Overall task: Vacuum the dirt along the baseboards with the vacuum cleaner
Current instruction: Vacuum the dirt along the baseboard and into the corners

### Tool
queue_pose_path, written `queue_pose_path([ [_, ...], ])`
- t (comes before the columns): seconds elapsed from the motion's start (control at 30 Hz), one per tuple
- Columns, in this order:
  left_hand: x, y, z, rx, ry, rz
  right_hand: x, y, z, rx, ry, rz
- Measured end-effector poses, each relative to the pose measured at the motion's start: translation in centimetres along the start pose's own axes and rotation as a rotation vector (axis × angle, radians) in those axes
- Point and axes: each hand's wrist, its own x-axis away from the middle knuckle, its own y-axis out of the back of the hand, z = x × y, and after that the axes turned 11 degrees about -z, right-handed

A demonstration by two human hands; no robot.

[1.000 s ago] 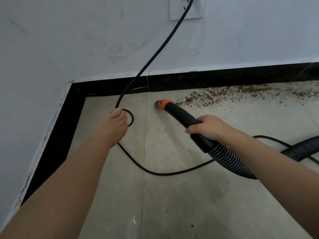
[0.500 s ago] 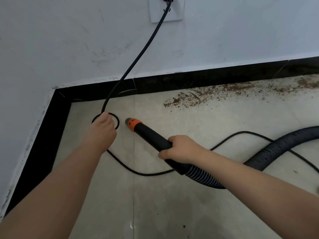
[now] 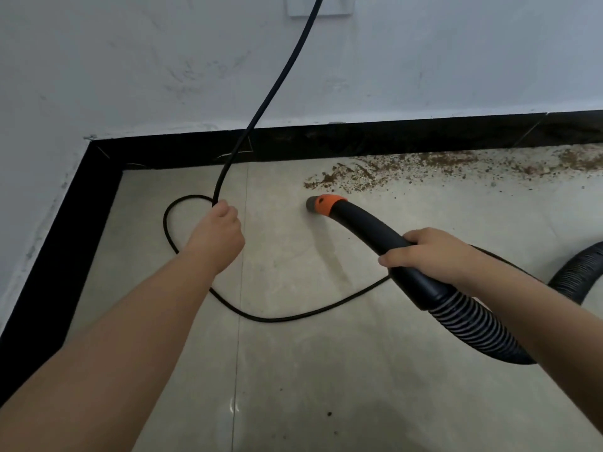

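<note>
Right hand [image 3: 430, 252]: grips black plastic vacuum nozzle with orange collar [image 3: 359, 223], tip just beside brown dirt strip [image 3: 424, 166] along black baseboard [image 3: 391, 137]. Left hand [image 3: 217, 233]: fingers curled around thin black power cord [image 3: 270, 89]. Beige tiled floor [image 3: 326, 370].

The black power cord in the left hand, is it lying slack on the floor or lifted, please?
Lifted in part: the left hand grips the black power cord, which climbs to the white wall socket; beyond the hand it lies looped on the floor.
</note>
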Motion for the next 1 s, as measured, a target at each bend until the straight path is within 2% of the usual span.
queue_pose_path([
  [0.3, -0.7, 0.5, -0.5, 0.028, 0.003, 0.022, -4.2, -1.1, 3.1, -0.035, 0.067, -0.081],
  [0.53, -0.8, -0.1, -0.5, 0.023, 0.014, 0.026, -4.7, -0.4, 2.9, -0.061, 0.041, -0.089],
  [0.8, 0.2, -1.7, 0.4, -0.016, 0.064, 0.043, -1.2, -0.5, 1.2, 0.023, 0.056, 0.047],
  [1.0, 0.6, -1.9, 0.7, -0.031, 0.108, 0.008, -4.6, -1.5, 3.7, -0.004, 0.090, -0.108],
])
